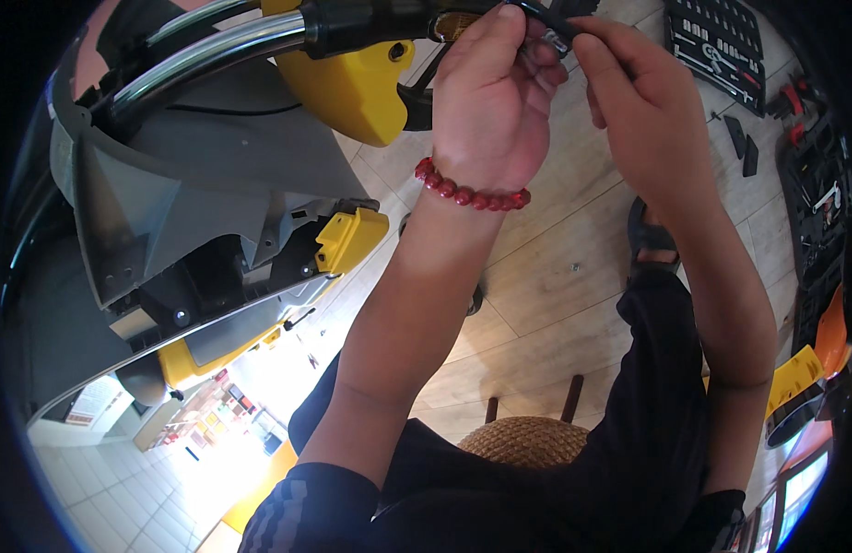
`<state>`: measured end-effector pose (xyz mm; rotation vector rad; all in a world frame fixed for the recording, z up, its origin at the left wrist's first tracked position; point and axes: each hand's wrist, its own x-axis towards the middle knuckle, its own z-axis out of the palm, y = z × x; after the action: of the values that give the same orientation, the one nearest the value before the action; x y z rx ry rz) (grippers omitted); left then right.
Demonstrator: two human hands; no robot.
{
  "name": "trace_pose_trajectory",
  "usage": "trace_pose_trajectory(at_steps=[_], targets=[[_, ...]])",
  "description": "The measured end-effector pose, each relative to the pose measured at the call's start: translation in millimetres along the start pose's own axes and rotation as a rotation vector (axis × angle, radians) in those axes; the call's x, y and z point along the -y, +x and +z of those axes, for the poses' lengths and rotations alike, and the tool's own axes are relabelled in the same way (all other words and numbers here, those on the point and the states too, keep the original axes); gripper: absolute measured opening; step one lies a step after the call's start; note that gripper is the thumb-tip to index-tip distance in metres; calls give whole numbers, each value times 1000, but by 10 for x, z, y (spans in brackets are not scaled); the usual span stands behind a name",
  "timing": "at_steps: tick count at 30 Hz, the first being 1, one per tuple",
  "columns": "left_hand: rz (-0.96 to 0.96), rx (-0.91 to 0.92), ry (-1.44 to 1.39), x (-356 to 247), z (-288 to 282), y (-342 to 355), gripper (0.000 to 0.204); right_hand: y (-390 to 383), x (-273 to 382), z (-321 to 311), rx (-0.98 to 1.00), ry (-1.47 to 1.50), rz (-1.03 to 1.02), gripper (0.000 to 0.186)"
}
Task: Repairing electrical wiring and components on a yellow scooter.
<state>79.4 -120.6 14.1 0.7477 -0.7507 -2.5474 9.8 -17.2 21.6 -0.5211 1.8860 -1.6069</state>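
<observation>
At the top of the head view, my left hand [495, 101] is palm up, a red bead bracelet [472, 197] on its wrist. Its fingers close around a slim black curved part [544, 13] whose far end runs out of view. A small shiny clear or metallic piece [557, 42] shows between the hands; its kind is not clear. My right hand [652, 115] pinches the same black part from the right, thumb and forefinger together. Just left of my left hand is a black tube end with an amber reflector [453, 26], joined to a chrome tube [209, 57].
Grey panels [205, 175] and yellow panels [347, 88] of a partly stripped vehicle fill the left. Open tool cases [716, 51] lie on the floor at the right, near two small black pieces [742, 143]. A woven stool seat [527, 441] is beneath me.
</observation>
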Motion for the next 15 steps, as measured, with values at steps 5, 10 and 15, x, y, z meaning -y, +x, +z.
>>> trace_pose_trajectory(at_steps=[5,10,15], targets=[[10,-5,16,1,2,11,25,56,-14,-3,-55,-68,-274,15],[3,40,3,-38,-34,19,26,29,-39,20,-43,-153,-294,20],[164,-172,1065,-283,169,-224,17,26,-112,15,-74,-156,-292,23]])
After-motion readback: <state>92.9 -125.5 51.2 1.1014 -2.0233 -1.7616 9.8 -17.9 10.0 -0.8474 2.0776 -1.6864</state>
